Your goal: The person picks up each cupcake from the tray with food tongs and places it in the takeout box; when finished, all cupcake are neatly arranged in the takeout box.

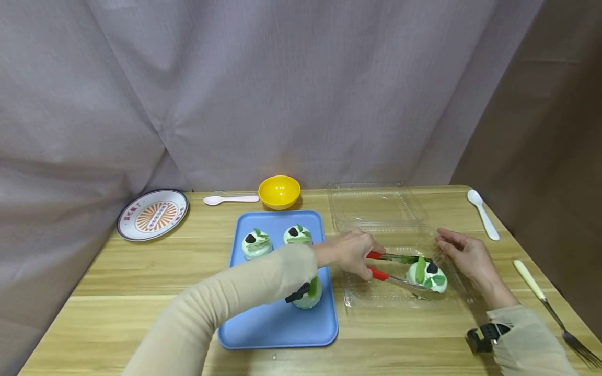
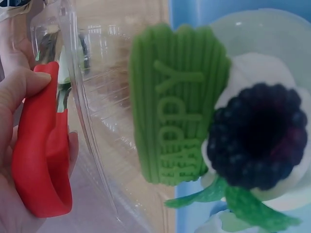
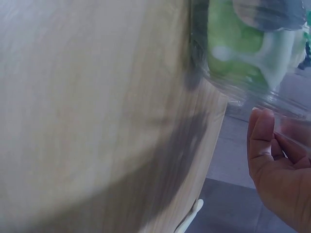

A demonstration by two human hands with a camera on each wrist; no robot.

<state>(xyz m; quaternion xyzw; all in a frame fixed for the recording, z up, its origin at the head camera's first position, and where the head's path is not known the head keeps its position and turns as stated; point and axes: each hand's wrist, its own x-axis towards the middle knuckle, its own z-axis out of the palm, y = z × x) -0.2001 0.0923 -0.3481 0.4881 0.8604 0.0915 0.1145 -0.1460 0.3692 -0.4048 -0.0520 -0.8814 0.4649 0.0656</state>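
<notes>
My left hand (image 1: 350, 253) grips a pair of tongs (image 1: 379, 274) by the red handles. Between the metal tips of the tongs is a small pale green cake (image 1: 437, 272), topped with a blackberry and green leaves, at the right end of the clear plastic container (image 1: 362, 297). The container's lid (image 1: 371, 206) lies folded back behind it. At its right edge my right hand (image 1: 470, 258) pinches the rim between fingers and thumb; the right wrist view shows those fingertips (image 3: 262, 124) at the clear edge, beside the green cake.
A blue tray (image 1: 277, 329) holds more such cakes (image 1: 256, 245), one partly behind my left sleeve. Along the back are a yellow bowl (image 1: 279, 193), a pink spoon (image 1: 235, 199) and a patterned plate (image 1: 152, 215). A white spoon (image 1: 483, 214) and a fork (image 1: 541, 295) lie at the right.
</notes>
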